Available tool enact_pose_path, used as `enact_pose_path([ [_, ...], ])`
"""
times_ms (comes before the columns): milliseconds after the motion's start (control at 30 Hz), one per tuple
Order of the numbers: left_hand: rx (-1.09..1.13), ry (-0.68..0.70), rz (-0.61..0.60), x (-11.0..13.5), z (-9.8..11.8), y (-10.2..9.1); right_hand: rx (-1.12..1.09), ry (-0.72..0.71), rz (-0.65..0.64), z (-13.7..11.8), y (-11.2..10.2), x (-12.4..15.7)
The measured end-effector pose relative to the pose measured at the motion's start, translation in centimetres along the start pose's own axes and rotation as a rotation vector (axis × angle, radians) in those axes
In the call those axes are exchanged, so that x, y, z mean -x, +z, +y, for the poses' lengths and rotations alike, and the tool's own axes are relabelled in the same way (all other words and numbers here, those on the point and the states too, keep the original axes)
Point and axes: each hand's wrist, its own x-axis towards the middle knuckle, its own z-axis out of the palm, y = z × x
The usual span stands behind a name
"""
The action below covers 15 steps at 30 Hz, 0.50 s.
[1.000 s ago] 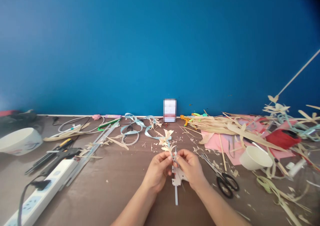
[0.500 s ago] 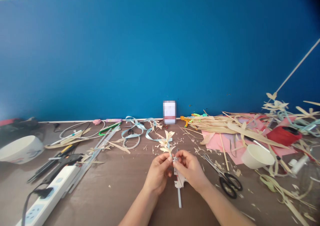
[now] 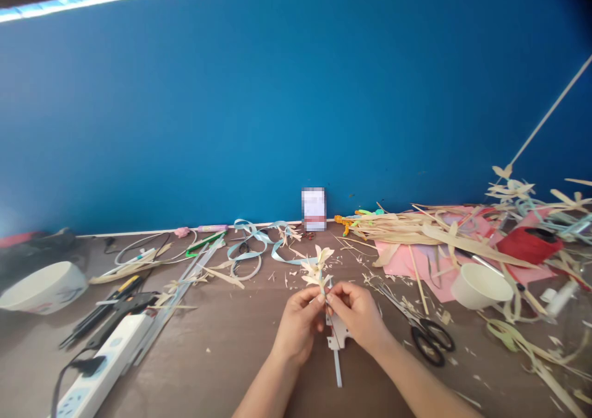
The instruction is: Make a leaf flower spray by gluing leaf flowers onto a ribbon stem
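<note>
A pale straw-coloured craft flower (image 3: 318,267) with pointed petals stands upright above my fingertips, on a thin stem. My left hand (image 3: 298,322) pinches this stem just under the petals. From the other side, the thumb and forefinger of my right hand (image 3: 359,314) close at the same spot; the fingers hide whatever small piece they grip there. Beneath my hands lies a flat whitish object (image 3: 341,336) with a pale strip running toward me, partly covered by the right hand. Black-handled scissors (image 3: 432,342) rest on the table to the right of my right hand.
At left are a power strip (image 3: 104,368), a black glue gun (image 3: 124,313) and a white bowl (image 3: 44,287). Light blue ribbon (image 3: 250,251) curls at the back. Dried strips (image 3: 398,229), pink paper (image 3: 398,261) and a white cup (image 3: 481,287) crowd the right.
My hands and the flower have shifted slightly right in the picture, as the view tilts a little. The flower stands straighter, and my right fingers have moved against its stem.
</note>
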Motion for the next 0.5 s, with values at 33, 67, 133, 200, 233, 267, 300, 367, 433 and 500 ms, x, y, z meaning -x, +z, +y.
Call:
enact_pose_path([
  [33, 0.015, -0.007, -0.007, -0.03, -0.06, -0.01, -0.011, 0.006, 0.002, -0.02, 0.02, 0.0],
  [67, 0.033, -0.013, -0.015, -0.06, -0.12, -0.02, -0.021, 0.011, 0.003, -0.01, 0.02, 0.0],
  [133, 0.069, -0.029, -0.03, -0.13, -0.25, -0.06, -0.041, 0.017, 0.004, 0.05, 0.0, 0.0],
  [200, 0.095, -0.046, -0.039, -0.18, -0.32, -0.13, -0.057, 0.021, 0.005, 0.15, -0.02, 0.0],
  [233, 0.102, -0.051, -0.041, -0.2, -0.33, -0.16, -0.065, 0.022, 0.005, 0.21, -0.03, 0.0],
  [267, 0.107, -0.056, -0.043, -0.21, -0.32, -0.18, -0.071, 0.021, 0.006, 0.28, -0.03, 0.0],
  [300, 0.11, -0.06, -0.046, -0.21, -0.29, -0.21, -0.076, 0.018, 0.006, 0.35, -0.03, -0.01],
  [367, 0.114, -0.066, -0.053, -0.19, -0.19, -0.24, -0.089, 0.014, 0.005, 0.49, -0.04, -0.03],
  [433, 0.117, -0.076, -0.058, -0.16, -0.06, -0.24, -0.107, 0.024, 0.001, 0.58, -0.09, -0.07],
  [500, 0.121, -0.079, -0.057, -0.12, 0.06, -0.24, -0.127, 0.04, -0.008, 0.58, -0.15, -0.1],
])
